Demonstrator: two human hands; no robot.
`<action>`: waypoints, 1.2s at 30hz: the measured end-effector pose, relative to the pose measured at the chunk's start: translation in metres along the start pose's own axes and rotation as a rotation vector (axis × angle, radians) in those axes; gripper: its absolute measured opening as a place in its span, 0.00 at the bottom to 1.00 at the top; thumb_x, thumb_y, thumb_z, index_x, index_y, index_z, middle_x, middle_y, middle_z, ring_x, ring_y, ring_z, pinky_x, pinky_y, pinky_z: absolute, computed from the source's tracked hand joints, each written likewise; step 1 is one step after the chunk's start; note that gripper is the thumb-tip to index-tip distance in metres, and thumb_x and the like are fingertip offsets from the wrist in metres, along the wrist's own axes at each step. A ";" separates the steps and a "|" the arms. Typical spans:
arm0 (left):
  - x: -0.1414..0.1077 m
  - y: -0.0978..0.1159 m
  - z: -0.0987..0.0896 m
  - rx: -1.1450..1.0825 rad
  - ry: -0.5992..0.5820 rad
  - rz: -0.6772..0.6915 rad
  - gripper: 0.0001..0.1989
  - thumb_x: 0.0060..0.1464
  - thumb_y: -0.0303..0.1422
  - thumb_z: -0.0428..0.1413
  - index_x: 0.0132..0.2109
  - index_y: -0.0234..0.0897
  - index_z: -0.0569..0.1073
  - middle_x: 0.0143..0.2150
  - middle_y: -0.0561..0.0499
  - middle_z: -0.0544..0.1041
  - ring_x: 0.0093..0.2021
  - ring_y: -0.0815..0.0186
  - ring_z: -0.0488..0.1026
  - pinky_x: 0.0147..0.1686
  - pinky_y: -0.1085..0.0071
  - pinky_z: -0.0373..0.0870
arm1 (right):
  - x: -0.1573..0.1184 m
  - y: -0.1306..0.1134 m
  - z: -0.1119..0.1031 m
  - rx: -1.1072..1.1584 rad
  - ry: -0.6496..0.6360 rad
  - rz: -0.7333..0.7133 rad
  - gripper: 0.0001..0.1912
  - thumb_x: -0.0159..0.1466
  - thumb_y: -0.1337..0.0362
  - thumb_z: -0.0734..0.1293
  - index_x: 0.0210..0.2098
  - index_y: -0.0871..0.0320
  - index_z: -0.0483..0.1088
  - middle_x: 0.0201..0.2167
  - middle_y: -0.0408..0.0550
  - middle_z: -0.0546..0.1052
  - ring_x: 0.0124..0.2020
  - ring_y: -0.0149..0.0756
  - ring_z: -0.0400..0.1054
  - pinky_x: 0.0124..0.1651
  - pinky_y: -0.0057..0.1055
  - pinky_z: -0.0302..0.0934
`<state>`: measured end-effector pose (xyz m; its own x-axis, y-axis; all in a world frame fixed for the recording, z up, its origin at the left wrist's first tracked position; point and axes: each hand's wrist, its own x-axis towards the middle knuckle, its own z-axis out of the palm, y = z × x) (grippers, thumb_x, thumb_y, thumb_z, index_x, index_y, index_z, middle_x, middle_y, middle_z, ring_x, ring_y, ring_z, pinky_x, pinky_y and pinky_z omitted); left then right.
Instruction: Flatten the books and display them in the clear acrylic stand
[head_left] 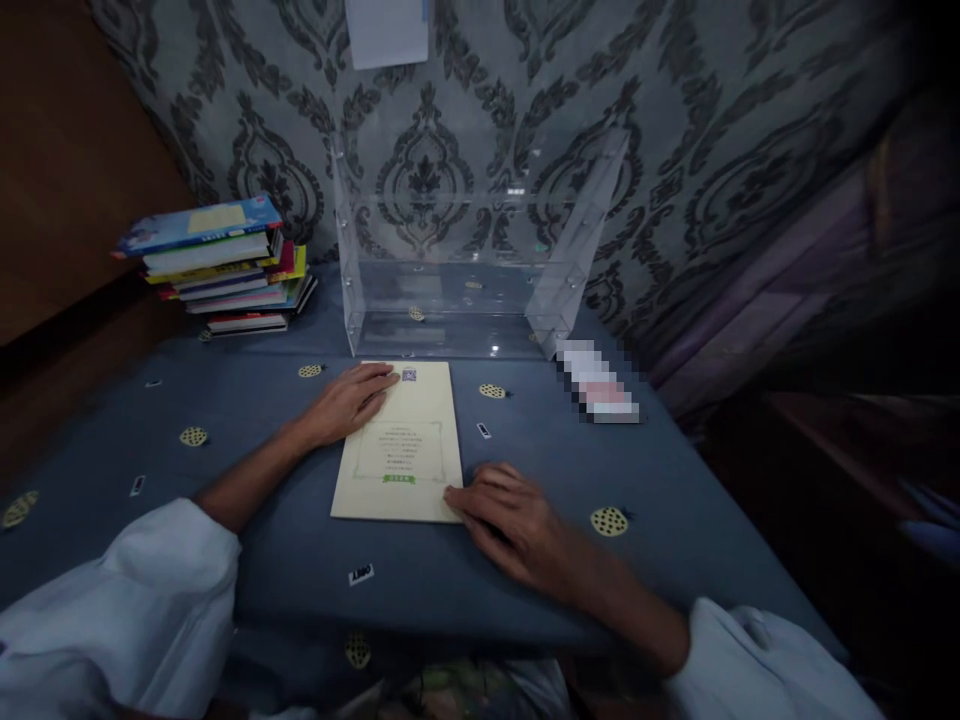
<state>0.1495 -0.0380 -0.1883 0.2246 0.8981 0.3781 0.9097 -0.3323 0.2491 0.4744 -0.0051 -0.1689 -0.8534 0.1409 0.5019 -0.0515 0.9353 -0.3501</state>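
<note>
A thin cream book (405, 400) lies flat on the cloth-covered table in front of me. Its text, green-bordered box and small printed code face up, with the lettering upside down from my side. Across its far left corner rests my left hand (349, 402), palm down with the fingers stretched out over the cover. My right hand (517, 525) is at the near right edge of the book, with its fingers bent and its fingertips closed on that edge. Part of the right thumb's contact is hard to see.
Just beyond the book stands a clear acrylic rack (450, 290) against the patterned wall. A stack of books (225, 265) is at the back left. A blurred-out pale item (598, 385) lies right of the rack. The blue tablecloth (285, 560) has pineapple prints.
</note>
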 end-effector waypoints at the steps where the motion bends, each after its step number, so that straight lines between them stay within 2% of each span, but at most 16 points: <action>1: 0.000 0.000 0.000 0.002 0.001 -0.003 0.21 0.70 0.34 0.45 0.62 0.33 0.71 0.64 0.38 0.72 0.64 0.54 0.68 0.63 0.51 0.66 | 0.000 0.000 0.000 0.001 0.000 0.001 0.11 0.70 0.71 0.60 0.49 0.61 0.72 0.30 0.49 0.75 0.35 0.39 0.69 0.40 0.37 0.68; 7: -0.002 -0.001 0.003 -0.006 0.042 0.017 0.19 0.70 0.33 0.46 0.63 0.38 0.71 0.63 0.40 0.72 0.63 0.56 0.70 0.62 0.52 0.69 | 0.000 -0.002 -0.002 0.003 -0.021 0.026 0.12 0.70 0.72 0.60 0.49 0.60 0.71 0.30 0.49 0.75 0.35 0.39 0.69 0.41 0.36 0.68; 13: -0.002 0.001 0.002 0.014 0.038 0.013 0.19 0.70 0.33 0.45 0.62 0.37 0.71 0.63 0.40 0.72 0.64 0.57 0.70 0.62 0.54 0.69 | 0.001 -0.003 -0.004 0.034 -0.027 0.043 0.12 0.69 0.74 0.61 0.48 0.59 0.71 0.30 0.48 0.75 0.34 0.38 0.69 0.41 0.35 0.68; 20: -0.003 0.002 0.004 0.013 0.061 0.036 0.19 0.70 0.32 0.45 0.62 0.37 0.71 0.63 0.40 0.72 0.64 0.57 0.69 0.63 0.56 0.68 | 0.001 0.000 -0.003 0.085 -0.011 0.039 0.13 0.69 0.73 0.61 0.50 0.58 0.70 0.30 0.48 0.77 0.34 0.38 0.71 0.43 0.36 0.69; 24: -0.003 0.002 0.005 0.017 0.062 0.041 0.19 0.70 0.32 0.45 0.62 0.36 0.71 0.62 0.39 0.73 0.64 0.57 0.69 0.63 0.55 0.68 | 0.003 0.000 -0.006 0.116 -0.022 0.051 0.14 0.70 0.72 0.59 0.51 0.57 0.71 0.32 0.49 0.78 0.35 0.39 0.71 0.40 0.36 0.69; 27: -0.002 0.001 0.005 0.035 0.058 0.040 0.18 0.69 0.31 0.46 0.61 0.35 0.72 0.61 0.38 0.74 0.63 0.56 0.70 0.62 0.55 0.69 | 0.008 0.003 -0.008 0.133 -0.057 0.074 0.12 0.70 0.71 0.60 0.48 0.57 0.73 0.30 0.48 0.76 0.34 0.39 0.70 0.37 0.35 0.68; 31: -0.001 0.001 0.005 0.047 0.060 0.047 0.18 0.68 0.30 0.46 0.60 0.36 0.72 0.60 0.39 0.74 0.62 0.56 0.71 0.61 0.53 0.70 | 0.026 0.024 -0.003 0.096 -0.042 0.009 0.10 0.69 0.70 0.61 0.43 0.59 0.74 0.29 0.49 0.76 0.34 0.40 0.69 0.38 0.36 0.66; 36: 0.000 0.002 0.004 0.015 0.055 0.043 0.18 0.68 0.31 0.46 0.60 0.37 0.73 0.61 0.39 0.74 0.63 0.56 0.70 0.61 0.53 0.70 | 0.056 0.071 0.014 0.023 0.014 0.088 0.12 0.68 0.71 0.60 0.45 0.60 0.75 0.31 0.51 0.79 0.34 0.40 0.67 0.38 0.37 0.65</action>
<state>0.1525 -0.0373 -0.1914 0.2448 0.8659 0.4363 0.9048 -0.3657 0.2181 0.4161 0.0644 -0.1766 -0.8480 0.2264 0.4792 0.0108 0.9114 -0.4114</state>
